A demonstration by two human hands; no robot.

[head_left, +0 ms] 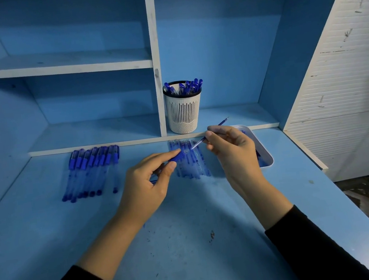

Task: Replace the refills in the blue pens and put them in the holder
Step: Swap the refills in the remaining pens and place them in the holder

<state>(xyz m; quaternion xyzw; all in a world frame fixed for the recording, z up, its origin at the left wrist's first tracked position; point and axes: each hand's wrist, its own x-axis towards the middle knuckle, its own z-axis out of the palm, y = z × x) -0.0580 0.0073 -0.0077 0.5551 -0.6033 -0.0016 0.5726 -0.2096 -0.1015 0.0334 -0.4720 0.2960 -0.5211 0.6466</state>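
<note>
While the left hand (148,186) pinches a blue pen barrel (178,157) between thumb and forefinger, the right hand (231,150) pinches a thin refill (210,132) between thumb and fingertips. Both are held above the desk (180,245), just in front of the white slotted holder (183,112).

Axes: barrel and refill lie on nearly one line, running from the person's near left up toward the right of the holder's base. The barrel's ribbed grip end faces the right hand. The refill's pointed tip aims up and away to the right, and its rear end meets the barrel's mouth.

Counts:
- One holder, upright on the low shelf (222,117), against the white divider.
- Capped blue pens (184,87) standing in it, caps up: about eight, overlapping, exact number unclear.
- Row of capped pens (92,172) on the desk, left and in front of the holder: about eight, side by side, caps toward the shelf edge, long axes running toward the person.
- Loose row of thin blue refills (191,164) directly in front of the holder, under the hands, blurred, not countable.
- One white tray (264,151) right and in front of the holder, mostly hidden behind the right hand.
</note>
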